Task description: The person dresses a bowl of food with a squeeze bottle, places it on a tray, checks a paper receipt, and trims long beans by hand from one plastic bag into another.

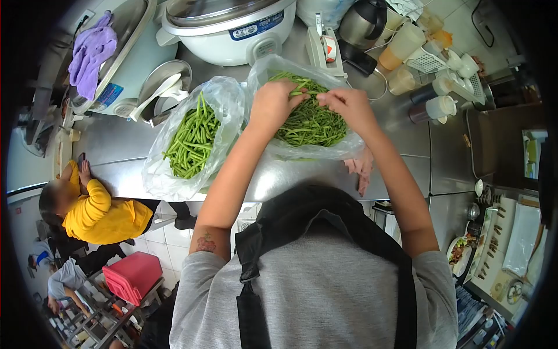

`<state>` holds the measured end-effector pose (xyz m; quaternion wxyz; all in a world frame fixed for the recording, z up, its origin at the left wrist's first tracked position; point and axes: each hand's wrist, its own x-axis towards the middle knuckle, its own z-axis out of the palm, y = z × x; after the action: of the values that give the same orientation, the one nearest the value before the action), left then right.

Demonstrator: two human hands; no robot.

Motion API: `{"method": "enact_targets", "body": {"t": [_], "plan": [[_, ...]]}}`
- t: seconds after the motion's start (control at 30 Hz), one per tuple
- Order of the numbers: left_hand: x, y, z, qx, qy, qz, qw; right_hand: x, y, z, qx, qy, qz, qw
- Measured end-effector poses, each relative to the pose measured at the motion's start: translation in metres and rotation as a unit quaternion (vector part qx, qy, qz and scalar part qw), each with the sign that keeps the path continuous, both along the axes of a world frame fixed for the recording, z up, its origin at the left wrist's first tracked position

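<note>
Two clear plastic bags of green beans stand side by side on the steel counter. My left hand (273, 106) is closed around a few green beans (300, 91) over the right-hand bag (261, 70). Close by, my right hand (351, 108) pinches with thumb and forefinger at the right end of these beans; the exact grip is too small to make out. Beneath both hands, a pile of thin, darker green pieces (314, 125) fills that bag. Brighter, thicker bean pieces (192, 139) fill the left-hand bag (157, 171), whose mouth is open.
Behind the bags are a large white rice cooker (232, 41), a metal bowl with a white ladle (168, 87), a label gun (329, 49) and a steel jug (361, 26). Sauce bottles (433, 107) crowd the right. A pink cloth (361, 168) hangs at the front edge. A person in yellow (110, 212) leans at the counter's left.
</note>
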<state>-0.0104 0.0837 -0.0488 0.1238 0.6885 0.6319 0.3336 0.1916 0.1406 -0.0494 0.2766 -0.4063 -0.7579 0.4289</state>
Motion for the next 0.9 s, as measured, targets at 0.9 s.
{"method": "enact_targets", "body": {"t": [0.9], "plan": [[0.016, -0.043, 0.014, 0.056, -0.475, 0.129, 0.869, -0.050, -0.030, -0.010, -0.437, 0.390, -0.040, 0.810]]}}
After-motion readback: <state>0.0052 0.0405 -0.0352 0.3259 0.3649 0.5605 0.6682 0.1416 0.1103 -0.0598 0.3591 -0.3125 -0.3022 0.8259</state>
